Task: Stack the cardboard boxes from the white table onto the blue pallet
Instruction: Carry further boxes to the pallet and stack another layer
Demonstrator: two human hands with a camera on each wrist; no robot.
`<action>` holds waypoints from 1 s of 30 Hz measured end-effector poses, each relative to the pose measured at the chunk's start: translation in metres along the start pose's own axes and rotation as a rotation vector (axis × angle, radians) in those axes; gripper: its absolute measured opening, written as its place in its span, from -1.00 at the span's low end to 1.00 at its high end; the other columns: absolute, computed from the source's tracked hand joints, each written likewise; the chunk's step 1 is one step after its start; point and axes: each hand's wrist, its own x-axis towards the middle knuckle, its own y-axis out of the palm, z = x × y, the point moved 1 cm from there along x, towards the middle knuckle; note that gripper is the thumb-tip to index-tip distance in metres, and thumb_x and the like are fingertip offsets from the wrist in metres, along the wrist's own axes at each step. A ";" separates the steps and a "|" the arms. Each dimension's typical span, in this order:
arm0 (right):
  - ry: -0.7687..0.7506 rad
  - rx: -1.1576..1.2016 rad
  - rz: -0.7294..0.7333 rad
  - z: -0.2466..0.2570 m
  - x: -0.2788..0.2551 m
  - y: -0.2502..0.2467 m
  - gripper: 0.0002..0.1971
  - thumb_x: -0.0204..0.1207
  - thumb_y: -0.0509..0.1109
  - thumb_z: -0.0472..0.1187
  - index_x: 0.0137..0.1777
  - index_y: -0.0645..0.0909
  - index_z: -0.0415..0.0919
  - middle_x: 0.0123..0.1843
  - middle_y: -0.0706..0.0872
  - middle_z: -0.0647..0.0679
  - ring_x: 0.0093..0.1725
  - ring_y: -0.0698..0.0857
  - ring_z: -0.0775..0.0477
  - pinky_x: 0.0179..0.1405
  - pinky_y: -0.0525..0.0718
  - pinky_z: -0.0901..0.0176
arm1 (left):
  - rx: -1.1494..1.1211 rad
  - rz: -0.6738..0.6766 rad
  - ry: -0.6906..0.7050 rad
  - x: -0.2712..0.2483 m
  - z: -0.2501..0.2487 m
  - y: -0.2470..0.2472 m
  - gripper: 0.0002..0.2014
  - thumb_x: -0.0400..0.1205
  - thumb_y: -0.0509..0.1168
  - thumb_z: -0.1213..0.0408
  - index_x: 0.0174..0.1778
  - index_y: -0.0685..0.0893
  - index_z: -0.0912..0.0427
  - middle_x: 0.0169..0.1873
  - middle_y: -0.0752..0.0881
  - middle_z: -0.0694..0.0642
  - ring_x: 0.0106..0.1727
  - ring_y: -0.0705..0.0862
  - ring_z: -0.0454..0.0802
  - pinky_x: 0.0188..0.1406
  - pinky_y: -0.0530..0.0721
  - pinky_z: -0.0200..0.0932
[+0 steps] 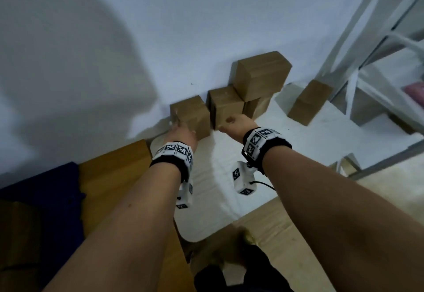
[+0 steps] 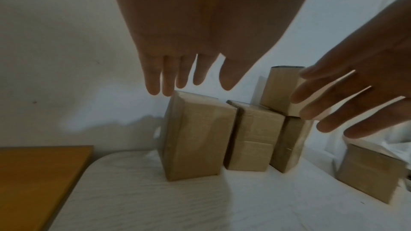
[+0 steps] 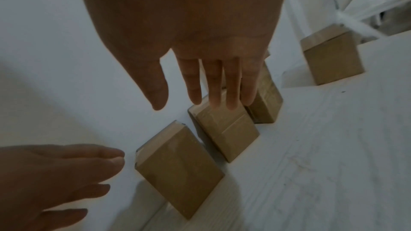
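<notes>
Several brown cardboard boxes stand on the white table against the wall. My left hand reaches with straight fingers to the leftmost box, its fingertips near the box's top left edge, holding nothing. Just to the right, my right hand is spread open over the second box; whether it touches is unclear. Behind these, one box lies stacked on another. The blue pallet is at the lower left.
A single box stands apart at the table's right. A brown flat surface adjoins the table's left end, beside the pallet. A white metal frame rises at the right. The wall runs close behind the boxes.
</notes>
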 end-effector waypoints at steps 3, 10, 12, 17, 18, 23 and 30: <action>-0.061 -0.027 0.075 0.008 0.031 0.004 -0.49 0.58 0.36 0.05 0.46 0.53 -0.18 0.40 0.63 -0.14 0.34 0.62 -0.19 0.20 0.54 0.11 | -0.076 0.013 -0.068 0.016 0.000 -0.001 -0.41 0.74 0.08 0.16 0.68 0.05 0.17 0.59 0.30 0.26 0.41 0.54 0.28 0.36 0.53 0.05; -0.120 -0.076 0.210 0.028 0.095 0.013 -0.65 0.63 0.22 -0.25 0.39 0.50 -0.26 0.34 0.61 -0.26 0.22 0.64 -0.24 0.12 0.59 0.04 | -0.071 0.040 -0.200 0.032 -0.012 0.004 -0.45 0.77 0.04 0.25 0.68 0.06 0.23 0.57 0.32 0.26 0.40 0.53 0.26 0.34 0.48 0.03; -0.113 -0.090 0.239 0.029 0.106 0.016 -0.60 0.65 0.21 -0.25 0.47 0.44 -0.28 0.42 0.55 -0.27 0.33 0.59 -0.27 0.21 0.54 0.04 | -0.082 0.007 -0.226 0.031 -0.018 0.005 -0.43 0.77 0.04 0.30 0.70 0.00 0.20 0.59 0.32 0.23 0.44 0.50 0.20 0.33 0.45 -0.05; -0.102 -0.018 0.235 0.021 0.119 0.020 -0.53 0.73 0.11 0.00 0.50 0.44 -0.29 0.45 0.55 -0.27 0.38 0.57 -0.30 0.28 0.51 0.02 | -0.218 -0.079 -0.286 0.030 -0.019 0.015 -0.55 0.73 0.06 0.41 0.58 0.31 0.27 0.40 0.54 0.30 0.38 0.55 0.23 0.33 0.50 0.00; -0.092 0.008 0.241 0.019 0.120 0.021 -0.51 0.73 0.08 0.04 0.45 0.49 -0.29 0.40 0.60 -0.28 0.33 0.61 -0.30 0.22 0.52 0.03 | -0.247 -0.109 -0.309 0.027 -0.018 0.017 -0.59 0.72 0.06 0.42 0.52 0.38 0.29 0.36 0.58 0.30 0.35 0.57 0.24 0.31 0.52 0.02; -0.076 -0.041 0.279 0.003 0.113 0.023 -0.36 0.74 -0.07 0.18 0.28 0.61 -0.35 0.27 0.67 -0.29 0.24 0.64 -0.28 0.06 0.47 0.06 | -0.422 -0.199 -0.432 0.009 -0.013 0.029 -0.60 0.72 0.08 0.41 0.50 0.40 0.26 0.31 0.61 0.30 0.31 0.60 0.26 0.28 0.55 0.01; -0.056 -0.084 0.361 -0.025 0.090 0.041 -0.12 0.62 -0.22 0.39 0.19 0.65 -0.36 0.19 0.74 -0.27 0.15 0.72 -0.26 0.24 0.62 -0.06 | -0.458 -0.078 -0.506 -0.025 0.004 0.075 -0.61 0.65 0.17 0.43 0.43 0.49 0.24 0.24 0.67 0.29 0.25 0.65 0.26 0.27 0.62 0.08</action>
